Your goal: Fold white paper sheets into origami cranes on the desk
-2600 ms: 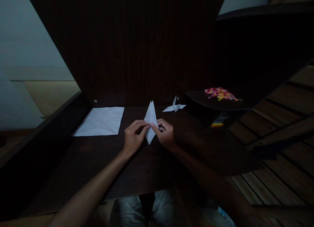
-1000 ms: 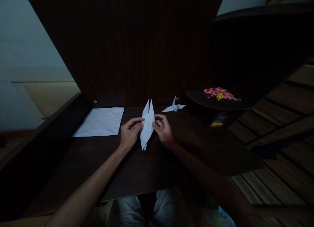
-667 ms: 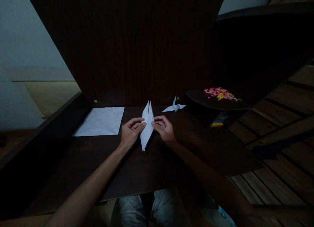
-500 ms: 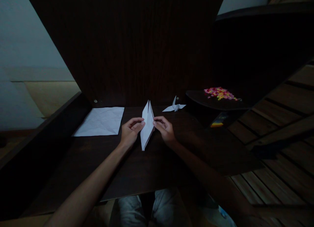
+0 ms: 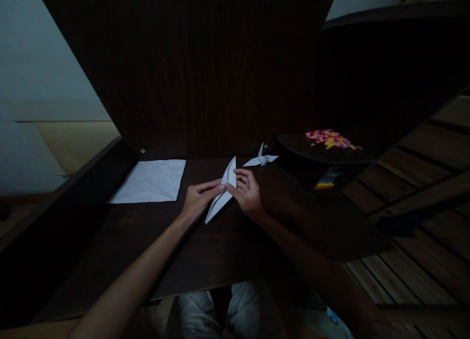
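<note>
Between my hands, above the dark desk, is a folded white origami paper (image 5: 219, 202), long and pointed at both ends, tilted with its upper tip to the right. My left hand (image 5: 198, 198) grips its left side, the thumb pressed on the face near the middle. My right hand (image 5: 248, 192) pinches it from the right, thumb on the front and fingers behind, partly hidden. Behind my right hand, a finished-looking origami crane (image 5: 261, 160) of white paper rests against the back panel. To the left lies a flat, creased white sheet (image 5: 150, 181).
A small curved shelf (image 5: 293, 150) at the right bears a heap of pink, red and yellow bits (image 5: 332, 139). Under it is a yellow-edged object (image 5: 324, 186). A raised side board (image 5: 66, 190) bounds the desk (image 5: 205, 260) at the left. Wooden slats (image 5: 414, 207) stand at right.
The folded paper has turned clockwise, its upper tip now leaning right and its layered edge facing me. Both thumbs have moved in toward its middle. The crane and sheet stay put.
</note>
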### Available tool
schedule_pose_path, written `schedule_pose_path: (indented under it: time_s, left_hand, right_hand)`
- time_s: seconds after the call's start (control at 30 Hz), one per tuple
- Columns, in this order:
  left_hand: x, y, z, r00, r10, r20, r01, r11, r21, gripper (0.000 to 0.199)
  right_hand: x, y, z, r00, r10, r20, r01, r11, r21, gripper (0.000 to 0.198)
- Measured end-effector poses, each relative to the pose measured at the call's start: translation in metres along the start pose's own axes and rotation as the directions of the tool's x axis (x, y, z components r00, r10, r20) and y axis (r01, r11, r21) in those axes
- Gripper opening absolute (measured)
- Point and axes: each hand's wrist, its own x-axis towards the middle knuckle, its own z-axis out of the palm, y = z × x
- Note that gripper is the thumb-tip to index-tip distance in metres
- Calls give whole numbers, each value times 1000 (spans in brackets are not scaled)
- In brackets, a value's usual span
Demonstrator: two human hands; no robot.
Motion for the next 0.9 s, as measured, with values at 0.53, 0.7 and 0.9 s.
schedule_pose_path:
  time_s: [0.53,0.7,0.9]
  left_hand:
    - [2,4,0,992,-27,-123,22,999,-40,35]
    - [1,0,1,993,94,-70,-93,996,17,29]
    - [4,-2,-2,988,122,-99,-120,993,21,40]
  right_hand:
    - [0,-1,-3,996,81,24,-83,995,61,43]
    - [1,2,0,997,74,-30,-73,997,21,47]
    - [2,0,-1,995,91,-42,-91,996,6,47]
